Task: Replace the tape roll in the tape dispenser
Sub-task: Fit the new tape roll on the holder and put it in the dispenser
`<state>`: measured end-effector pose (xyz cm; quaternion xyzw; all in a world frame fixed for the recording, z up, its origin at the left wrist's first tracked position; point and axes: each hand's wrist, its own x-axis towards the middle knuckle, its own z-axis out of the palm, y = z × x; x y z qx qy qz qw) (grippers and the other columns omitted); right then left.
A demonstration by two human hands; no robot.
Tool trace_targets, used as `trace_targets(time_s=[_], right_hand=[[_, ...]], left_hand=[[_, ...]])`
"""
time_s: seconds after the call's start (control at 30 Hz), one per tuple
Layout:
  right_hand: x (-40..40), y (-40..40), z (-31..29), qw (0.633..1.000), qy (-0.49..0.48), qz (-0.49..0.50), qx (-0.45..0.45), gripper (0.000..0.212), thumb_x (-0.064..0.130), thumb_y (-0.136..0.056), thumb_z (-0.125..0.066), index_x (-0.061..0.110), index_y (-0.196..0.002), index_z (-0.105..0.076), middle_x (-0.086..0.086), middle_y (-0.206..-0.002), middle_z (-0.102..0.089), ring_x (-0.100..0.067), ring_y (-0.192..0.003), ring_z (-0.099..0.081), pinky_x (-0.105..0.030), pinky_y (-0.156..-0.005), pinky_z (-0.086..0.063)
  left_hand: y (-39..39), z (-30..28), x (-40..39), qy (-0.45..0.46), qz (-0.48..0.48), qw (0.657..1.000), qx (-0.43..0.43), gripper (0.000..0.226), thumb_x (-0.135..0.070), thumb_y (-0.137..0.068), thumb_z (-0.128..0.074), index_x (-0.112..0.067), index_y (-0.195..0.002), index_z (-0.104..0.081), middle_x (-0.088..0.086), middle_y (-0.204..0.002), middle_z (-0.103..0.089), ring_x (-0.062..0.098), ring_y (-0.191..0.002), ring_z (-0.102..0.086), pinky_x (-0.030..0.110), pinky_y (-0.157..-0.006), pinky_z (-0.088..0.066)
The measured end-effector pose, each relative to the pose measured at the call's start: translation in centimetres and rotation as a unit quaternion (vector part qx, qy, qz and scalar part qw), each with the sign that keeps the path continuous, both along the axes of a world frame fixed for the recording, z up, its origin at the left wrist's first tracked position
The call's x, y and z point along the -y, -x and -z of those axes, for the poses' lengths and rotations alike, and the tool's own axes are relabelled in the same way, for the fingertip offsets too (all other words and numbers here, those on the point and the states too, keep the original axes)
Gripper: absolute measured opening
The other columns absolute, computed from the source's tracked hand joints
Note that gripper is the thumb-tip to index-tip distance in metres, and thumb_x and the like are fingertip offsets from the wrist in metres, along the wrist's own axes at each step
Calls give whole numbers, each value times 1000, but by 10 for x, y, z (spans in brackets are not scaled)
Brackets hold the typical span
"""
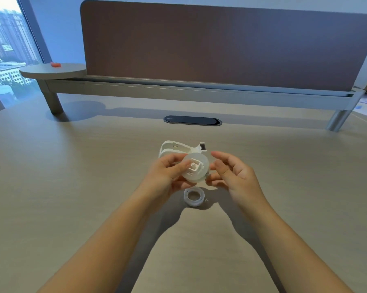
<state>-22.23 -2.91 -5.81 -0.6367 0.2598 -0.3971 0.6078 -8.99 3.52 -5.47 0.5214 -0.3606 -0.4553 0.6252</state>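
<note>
So the person is holding a round white plastic piece [195, 170], looks like the hub or side cover of the tape dispenser [179, 148], up above the desk [72, 176]. The left hand [167, 174] is pinching it at the left rim, thumb lying across the front face and fingers curled behind. The right hand [231, 172] is sitting just beside the right rim with its fingers loosely curled and half open; can't tell if the fingertips are actually touching the edge or just hovering there.

My guess is this thing is very light and stiff, smooth plastic, so a bit slippery, and that little square clip in the middle looks like the part that could snap. I'd be gripping it by the outer rim, not the center.

The rest of the dispenser is lying on the desk right behind the hands. A ring-shaped tape roll [194, 197] is lying flat on the desk just below the hands, nobody touching it.
</note>
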Motion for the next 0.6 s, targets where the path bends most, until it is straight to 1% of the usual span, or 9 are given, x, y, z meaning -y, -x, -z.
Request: trace_targets(time_s=[0.07, 0.1, 0.17, 0.23, 0.33, 0.4, 0.47, 0.53, 0.6], right_hand=[[2, 3, -1, 999, 38, 11, -20, 25, 8, -89, -46, 28, -103, -51, 0, -85, -60, -13, -68, -59, -11, -59, -54], [3, 5, 0, 996, 74, 9, -40, 31, 6, -88, -47, 35, -101, -49, 3, -88, -58, -13, -72, -58, -11, -63, -54], [2, 4, 2, 983, 158, -3, -89, 44, 3, -86, -50, 45, -98, -47, 14, -94, -54, -10, -79, -57, -11, -70, -51], [-1, 2, 4, 967, 218, -13, -131, 45, 1, -84, -53, 44, -97, -49, 24, -96, -47, -4, -84, -55, -7, -72, -48], [-1, 0, 5, 951, 270, 2, -151, 36, -1, -81, -55, 33, -93, -56, 27, -93, -46, 3, -84, -53, -4, -73, -44], [1, 2, 4, 946, 283, 12, -157, 28, 1, -81, -56, 27, -90, -58, 28, -90, -47, 9, -84, -52, -1, -73, -43], [2, 4, 4, 947, 279, 16, -160, 22, 5, -82, -58, 25, -88, -57, 27, -87, -49, 6, -81, -54, -2, -72, -43], [2, 5, 4, 951, 264, 15, -162, 18, 8, -81, -59, 25, -86, -56, 21, -81, -53, 0, -78, -55, -5, -69, -43], [2, 4, 4, 952, 256, 14, -165, 16, 9, -81, -60, 25, -82, -56, 17, -77, -55, -2, -75, -55, -6, -66, -43]], left_hand=[[-6, -1, -2, -8, 2, 999, -33, 13, -13, -83, -49, -12, -90, -60, 8, -84, -62, 16, -65, -63, 16, -49, -54], [-7, -2, -3, -14, 6, 999, -43, 13, -13, -84, -48, -13, -89, -60, 8, -84, -62, 13, -62, -64, 15, -47, -54], [-7, -3, -5, -27, 21, 998, -54, 14, -13, -85, -47, -12, -88, -61, 8, -82, -61, 9, -55, -64, 14, -45, -52], [-5, -4, -5, -39, 42, 997, -59, 15, -14, -85, -47, -11, -87, -62, 7, -80, -62, 8, -53, -64, 13, -45, -52], [-2, -4, -5, -64, 67, 994, -54, 17, -18, -84, -49, -11, -86, -64, 4, -73, -65, 10, -52, -64, 14, -45, -52], [-1, -4, -4, -75, 62, 995, -11, 22, -26, -84, -47, -12, -91, -63, 2, -69, -66, 10, -52, -61, 15, -48, -53], [-2, -3, -3, -67, 32, 995, 71, 23, -31, -85, -45, -16, -92, -61, 2, -79, -64, 13, -66, -61, 16, -55, -53], [-4, -4, -3, -29, 5, 986, 162, 17, -27, -85, -47, -22, -96, -59, 1, -92, -61, 13, -83, -59, 15, -66, -52], [-6, -6, -4, 6, 12, 971, 237, 18, -18, -81, -54, -26, -97, -58, -2, -95, -60, 8, -87, -58, 12, -71, -50]])
